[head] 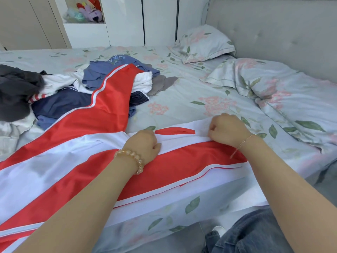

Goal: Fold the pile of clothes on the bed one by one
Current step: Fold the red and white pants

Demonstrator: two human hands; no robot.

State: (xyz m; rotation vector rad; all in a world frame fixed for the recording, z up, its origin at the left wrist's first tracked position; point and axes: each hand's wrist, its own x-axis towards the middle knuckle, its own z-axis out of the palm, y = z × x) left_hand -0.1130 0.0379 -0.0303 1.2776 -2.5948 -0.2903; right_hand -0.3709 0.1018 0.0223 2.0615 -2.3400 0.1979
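Gripping the white waistband edge of a shiny red and white striped track garment point(76, 148), the left hand point(144, 143) and the right hand point(228, 130) both have their fingers curled into the cloth, the right one further along the same edge. The fingertips of both are tucked under the knuckles, so the exact pinch is hard to make out. A beaded amber bracelet point(135, 159) circles the left wrist and a thin cord bracelet point(242, 143) the right.

The garment lies spread on the bed point(182, 99), beneath and to the left of the hands; one red leg runs away beyond the left hand onto the pile of clothes point(73, 88), hiding part of it, and its lower left part is cut off by the frame. The pile, a heap of blue, navy, white and grey pieces, sits beyond and left of the left hand.

Beyond the right hand lie a floral pillow point(202, 44) and a rumpled floral quilt point(264, 84), against a grey tufted headboard point(273, 28). White wardrobe doors point(125, 21) stand at the far side, with blurred soft toys point(85, 11) in a niche.
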